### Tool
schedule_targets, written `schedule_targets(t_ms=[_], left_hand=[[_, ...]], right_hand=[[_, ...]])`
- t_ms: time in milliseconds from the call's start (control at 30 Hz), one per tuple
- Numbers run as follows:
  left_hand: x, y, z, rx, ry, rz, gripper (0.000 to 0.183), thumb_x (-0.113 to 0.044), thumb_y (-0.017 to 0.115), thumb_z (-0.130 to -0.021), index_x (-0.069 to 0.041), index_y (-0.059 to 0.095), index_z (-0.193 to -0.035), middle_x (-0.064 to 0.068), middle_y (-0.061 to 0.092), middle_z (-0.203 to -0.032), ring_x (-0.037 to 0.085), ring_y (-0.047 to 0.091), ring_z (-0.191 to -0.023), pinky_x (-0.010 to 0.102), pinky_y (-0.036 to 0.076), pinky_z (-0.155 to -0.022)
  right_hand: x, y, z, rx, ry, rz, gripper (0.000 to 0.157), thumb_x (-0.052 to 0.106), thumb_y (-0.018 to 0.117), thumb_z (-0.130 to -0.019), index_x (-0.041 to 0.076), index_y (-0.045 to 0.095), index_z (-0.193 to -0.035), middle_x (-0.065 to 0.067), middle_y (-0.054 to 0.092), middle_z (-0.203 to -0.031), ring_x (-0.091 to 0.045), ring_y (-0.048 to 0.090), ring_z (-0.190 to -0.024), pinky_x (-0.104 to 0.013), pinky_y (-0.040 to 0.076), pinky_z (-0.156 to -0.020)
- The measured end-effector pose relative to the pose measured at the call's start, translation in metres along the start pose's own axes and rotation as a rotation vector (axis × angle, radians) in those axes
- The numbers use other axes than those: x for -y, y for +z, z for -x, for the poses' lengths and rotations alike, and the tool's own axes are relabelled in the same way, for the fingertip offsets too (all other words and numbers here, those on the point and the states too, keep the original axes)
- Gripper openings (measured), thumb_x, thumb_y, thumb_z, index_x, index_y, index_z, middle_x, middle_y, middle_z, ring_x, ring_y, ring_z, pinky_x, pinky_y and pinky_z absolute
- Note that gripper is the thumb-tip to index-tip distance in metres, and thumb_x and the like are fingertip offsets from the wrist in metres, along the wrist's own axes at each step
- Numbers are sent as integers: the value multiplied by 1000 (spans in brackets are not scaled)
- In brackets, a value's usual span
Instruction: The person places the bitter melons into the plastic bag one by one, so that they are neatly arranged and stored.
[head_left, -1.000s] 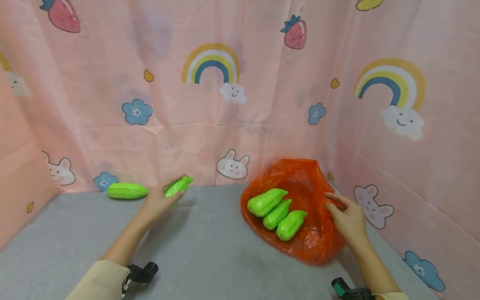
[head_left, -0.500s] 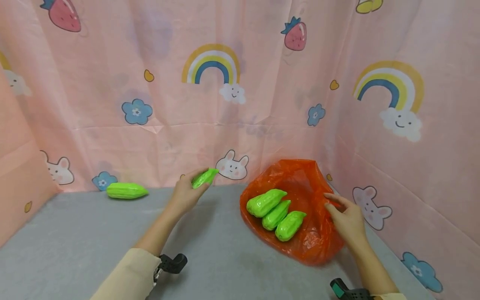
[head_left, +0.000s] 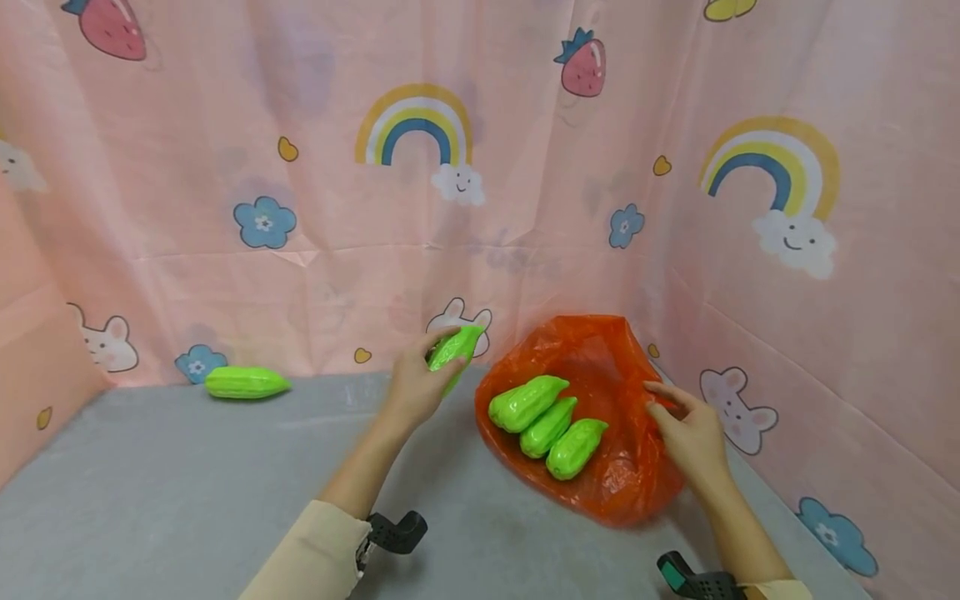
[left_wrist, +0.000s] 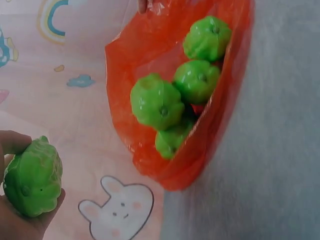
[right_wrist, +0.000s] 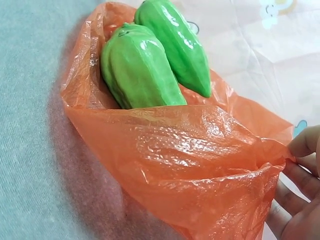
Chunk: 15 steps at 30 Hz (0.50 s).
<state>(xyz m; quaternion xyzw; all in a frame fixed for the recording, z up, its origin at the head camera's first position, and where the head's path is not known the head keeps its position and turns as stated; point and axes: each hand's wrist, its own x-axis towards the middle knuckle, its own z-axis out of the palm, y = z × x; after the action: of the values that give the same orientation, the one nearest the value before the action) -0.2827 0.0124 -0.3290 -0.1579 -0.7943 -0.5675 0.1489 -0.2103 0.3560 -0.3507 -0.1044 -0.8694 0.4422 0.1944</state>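
My left hand (head_left: pixel 420 377) holds a bright green, ridged bitter melon (head_left: pixel 457 348) with a pointed tip, raised above the table's back part, left of an orange-red plastic bag (head_left: pixel 626 492). Thumb and fingers wrap its sides in the left wrist view, where the held bitter melon (left_wrist: pixel 35 177) shows its blunt end. On the right, my right hand (head_left: pixel 693 437) pinches the bag's edge between thumb and fingers, so the mouth gapes. Several bitter melons (head_left: pixel 576 448) lie inside the bag, side by side. In the right wrist view two bitter melons (right_wrist: pixel 142 67) show above the bag's fold.
One more bitter melon (head_left: pixel 247 382) lies at the back left of the grey table (head_left: pixel 187 483), close to the wall. A pink patterned cloth (head_left: pixel 337 283) hangs behind the table and along both sides.
My left hand has carried the bitter melon rightward from the back left toward the bag. The right hand keeps its hold on the bag, which has stayed about where it was.
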Motion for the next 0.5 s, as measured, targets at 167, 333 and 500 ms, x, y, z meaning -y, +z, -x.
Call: schedule_targets(t_ms=[167, 333, 500], left_hand=[[-6, 16, -1, 1, -2, 44, 42, -14, 72, -92, -16, 66, -133, 14, 65, -125, 27, 63, -95, 29, 57, -70], [-11, 36, 4, 29, -10, 173, 41, -9, 71, -90, -11, 67, -131, 16, 65, -128, 30, 68, -100, 33, 60, -76], [-19, 58, 9, 96, 12, 194, 41, -11, 70, -91, -12, 66, -132, 13, 62, -137, 32, 60, -126, 45, 55, -99]], right_hand=[[-2, -1, 0, -7, -14, 8, 38, 20, 55, -102, 5, 63, -135, -22, 67, -122, 1, 58, -78, -14, 54, -66], [-2, -1, 0, -5, -24, 0, 38, 19, 55, -102, 5, 63, -135, -23, 67, -124, 1, 59, -77, -15, 55, -65], [-1, 0, -1, 3, -46, 2, 37, 19, 56, -102, 3, 63, -135, -24, 67, -125, 2, 59, -74, -16, 55, -64]])
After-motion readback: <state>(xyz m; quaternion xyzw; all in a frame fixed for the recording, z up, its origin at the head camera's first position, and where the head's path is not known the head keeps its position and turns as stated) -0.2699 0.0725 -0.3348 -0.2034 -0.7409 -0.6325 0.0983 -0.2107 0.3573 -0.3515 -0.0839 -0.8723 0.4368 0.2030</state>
